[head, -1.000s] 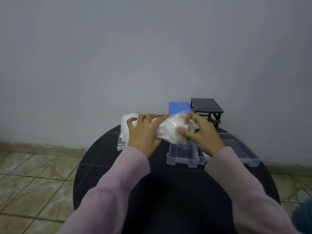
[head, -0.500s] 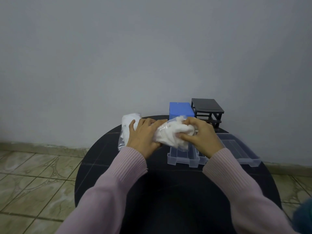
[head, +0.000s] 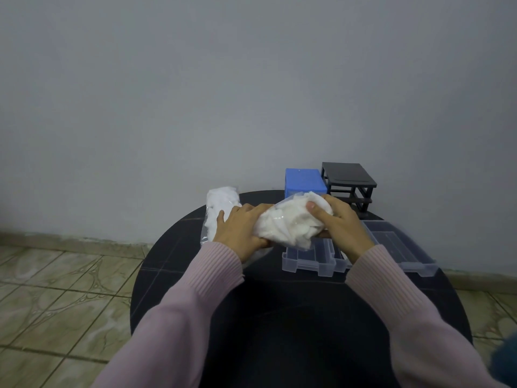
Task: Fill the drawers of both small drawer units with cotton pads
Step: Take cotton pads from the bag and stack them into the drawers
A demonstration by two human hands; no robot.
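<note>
A round black table stands against a plain grey wall, with glossy beige floor tiles to one side. Nearest to me are two pink sleeves reaching forward over the dark tabletop. At their ends both hands hold one clear plastic bag of cotton pads just above the table. The left hand grips the bag's lower end, its fingers curled under the plastic and its thumb lying along the side. The right hand clasps the upper end, with the thumb pressed into the white bulge and the fingers wrapped behind it. The bag looks well stuffed, its white contents crumpled against the film.

Directly beneath the hands lies a clear drawer, taken out of its unit and resting flat on the table; I cannot tell whether anything is in it, since the bag covers most of it. Just beyond the right wrist lies a second clear drawer, which shows nothing inside. Beyond the left hand, partly hidden by it, a second bag of cotton pads lies on the table, also full of white.

Farthest off, near the wall beyond the right hand, stand the two units side by side: a blue drawer unit and a black drawer unit, whose open frame shows bare shelves.
</note>
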